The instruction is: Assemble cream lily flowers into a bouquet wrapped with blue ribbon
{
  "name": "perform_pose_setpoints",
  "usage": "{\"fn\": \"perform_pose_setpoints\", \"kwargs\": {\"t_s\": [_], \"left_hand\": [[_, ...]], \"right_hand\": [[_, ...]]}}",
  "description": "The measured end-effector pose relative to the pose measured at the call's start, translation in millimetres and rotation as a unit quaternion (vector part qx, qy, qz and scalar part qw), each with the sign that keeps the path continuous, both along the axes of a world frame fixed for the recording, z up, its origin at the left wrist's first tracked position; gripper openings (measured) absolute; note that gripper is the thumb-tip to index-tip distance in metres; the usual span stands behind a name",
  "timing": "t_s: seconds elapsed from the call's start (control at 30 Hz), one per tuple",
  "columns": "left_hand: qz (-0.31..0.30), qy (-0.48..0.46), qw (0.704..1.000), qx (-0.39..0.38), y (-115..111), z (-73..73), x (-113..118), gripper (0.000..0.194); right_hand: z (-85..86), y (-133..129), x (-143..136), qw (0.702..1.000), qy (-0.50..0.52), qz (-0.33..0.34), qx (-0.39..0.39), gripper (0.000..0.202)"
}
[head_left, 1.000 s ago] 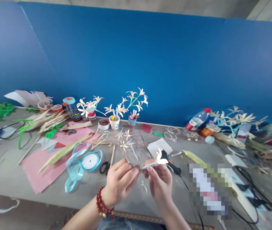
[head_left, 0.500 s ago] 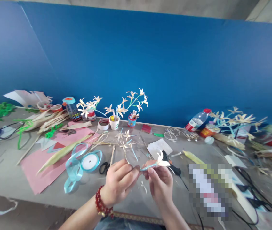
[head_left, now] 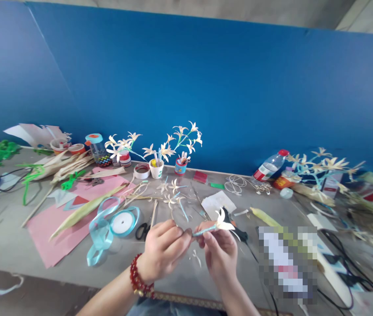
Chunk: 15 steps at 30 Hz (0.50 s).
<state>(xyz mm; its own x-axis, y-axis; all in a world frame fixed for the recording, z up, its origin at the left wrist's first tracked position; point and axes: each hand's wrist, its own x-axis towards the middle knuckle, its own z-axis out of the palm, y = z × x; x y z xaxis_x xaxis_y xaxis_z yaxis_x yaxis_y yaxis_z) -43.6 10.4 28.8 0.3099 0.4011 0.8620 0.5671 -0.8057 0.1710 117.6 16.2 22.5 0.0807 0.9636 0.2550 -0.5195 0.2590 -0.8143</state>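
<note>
At lower centre, the left hand (head_left: 166, 248) and right hand (head_left: 221, 252) pinch a pale flower (head_left: 226, 226), its blue stem (head_left: 204, 230) lying crosswise, bloom rightward, nearer the right.

flower (head_left: 225, 224) on a blue-wrapped stem (head_left: 205, 230)

left hand (head_left: 166, 248) pinches the stem's far end; right hand (head_left: 219, 250) grasps it near the flower. around them: ribbon spool (head_left: 121, 222), nine o'clock; white cup (head_left: 156, 171), eleven; bottle (head_left: 270, 167), two.
</note>
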Motion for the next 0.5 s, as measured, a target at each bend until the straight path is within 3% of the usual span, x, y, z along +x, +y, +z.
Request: {"fn": "perform_pose_setpoints", "kwargs": {"t_s": [0.5], "left_hand": [[-0.001, 0.019, 0.998, 0.062, 3.8, 10.3, -3.4, 0.017]], "right_hand": [[0.3, -1.3, 1.1, 0.999, -0.021, 0.021, 0.029, 0.015]]}}
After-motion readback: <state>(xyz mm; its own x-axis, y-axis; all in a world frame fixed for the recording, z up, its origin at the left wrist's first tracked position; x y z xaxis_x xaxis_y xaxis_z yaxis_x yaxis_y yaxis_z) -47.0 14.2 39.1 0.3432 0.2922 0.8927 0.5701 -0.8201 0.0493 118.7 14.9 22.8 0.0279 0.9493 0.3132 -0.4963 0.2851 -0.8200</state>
